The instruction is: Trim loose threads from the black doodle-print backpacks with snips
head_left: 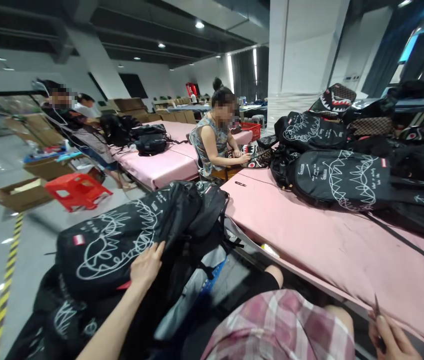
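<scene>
My left hand (147,265) lies at the side edge of a black backpack (121,235) with a white scribbled shark-mouth drawing and a small red-and-white label. Its fingers are closed on the fabric there; the thumb side is partly hidden. This backpack rests on a pile of other black bags to my left. Low at the right, my right hand (390,335) grips thread snips (377,306), their dark pointed tip upward near the table's front edge. The handle is mostly covered by the fingers.
A pink-covered table (309,240) stands before me, with similar backpacks (341,180) piled at its right. A small black tool (240,183) lies near its far left corner. Across it sits a co-worker (212,135) handling a patterned bag. A red stool (78,190) stands left.
</scene>
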{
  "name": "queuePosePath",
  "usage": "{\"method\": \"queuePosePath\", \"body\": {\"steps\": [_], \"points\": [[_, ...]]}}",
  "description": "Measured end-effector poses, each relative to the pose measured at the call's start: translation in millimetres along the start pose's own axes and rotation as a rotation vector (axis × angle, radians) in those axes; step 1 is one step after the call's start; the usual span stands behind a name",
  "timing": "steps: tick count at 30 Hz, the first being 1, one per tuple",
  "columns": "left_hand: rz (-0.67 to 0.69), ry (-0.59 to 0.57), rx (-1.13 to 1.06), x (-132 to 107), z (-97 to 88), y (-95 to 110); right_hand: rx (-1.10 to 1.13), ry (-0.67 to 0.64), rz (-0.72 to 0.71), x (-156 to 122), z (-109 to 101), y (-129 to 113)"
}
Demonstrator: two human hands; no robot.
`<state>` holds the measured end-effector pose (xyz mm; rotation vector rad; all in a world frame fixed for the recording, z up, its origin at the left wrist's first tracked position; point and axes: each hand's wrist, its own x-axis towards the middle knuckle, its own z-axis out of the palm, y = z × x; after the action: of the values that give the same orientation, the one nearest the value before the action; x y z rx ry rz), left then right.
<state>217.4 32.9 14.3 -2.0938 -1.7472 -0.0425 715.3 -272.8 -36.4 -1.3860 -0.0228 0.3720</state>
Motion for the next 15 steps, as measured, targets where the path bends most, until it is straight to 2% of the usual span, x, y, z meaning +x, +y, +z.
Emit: {"method": "queuePosePath", "body": {"steps": [1, 3, 7, 10, 12, 15], "points": [[0.005, -0.003, 0.013, -6, 9.6, 1, 0.006, 0.008, 0.014, 2, -4, 3], [0.011, 0.030, 0.034, -12, 13.6, 0, 0.019, 0.019, 0.046, 6, -14, 9], [0.032, 0.069, 0.063, -10, -3.7, 3, 0.011, 0.017, 0.110, 16, -33, 22], [-0.011, 0.088, 0.088, -4, -15.6, 12, -0.063, 0.060, 0.080, 28, -45, 28], [-0.059, 0.070, 0.103, 3, -23.8, 18, -0.182, 0.096, 0.064, 39, -53, 32], [-0.161, -0.018, 0.063, 13, -40.2, 26, -0.377, 0.105, 0.053, 64, -66, 39]]}}
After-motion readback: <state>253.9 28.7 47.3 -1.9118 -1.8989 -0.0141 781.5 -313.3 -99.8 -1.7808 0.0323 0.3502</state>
